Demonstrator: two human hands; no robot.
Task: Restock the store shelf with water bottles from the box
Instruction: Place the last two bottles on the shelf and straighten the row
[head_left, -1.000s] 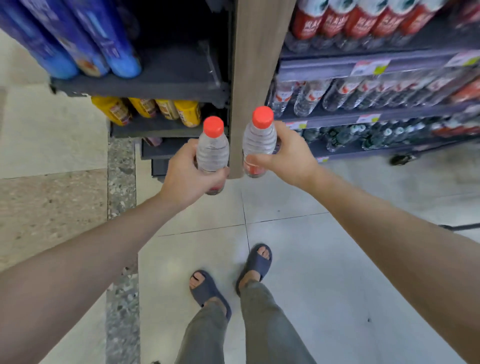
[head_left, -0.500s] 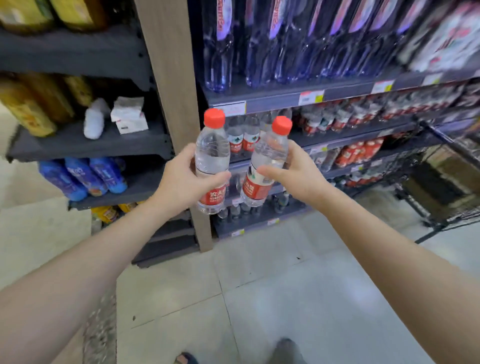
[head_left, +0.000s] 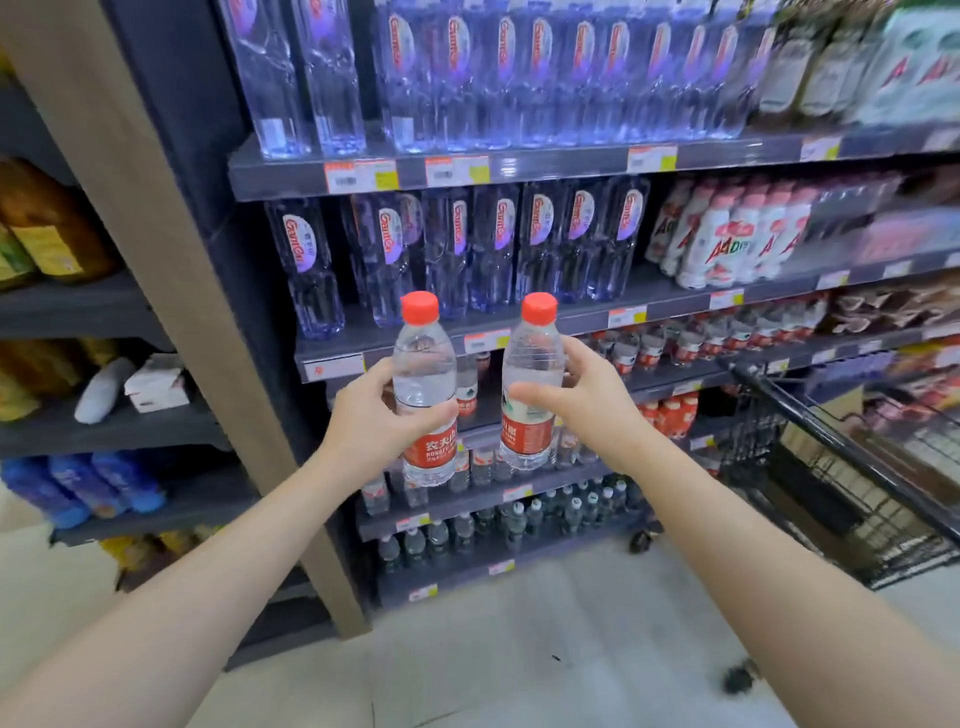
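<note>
Each hand, left (head_left: 382, 415) and right (head_left: 582, 402), had its grip closed round an upright water bottle (head_left: 426, 395) before the shelf (head_left: 670, 382), where crowding might topple stocked bottles.

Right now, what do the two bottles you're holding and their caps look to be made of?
Both bottles: clear, thin plastic, ribbed and glossy, with water visible inside and red printed film labels. Caps: opaque red plastic, seemingly matte, probably screw-on.
</note>
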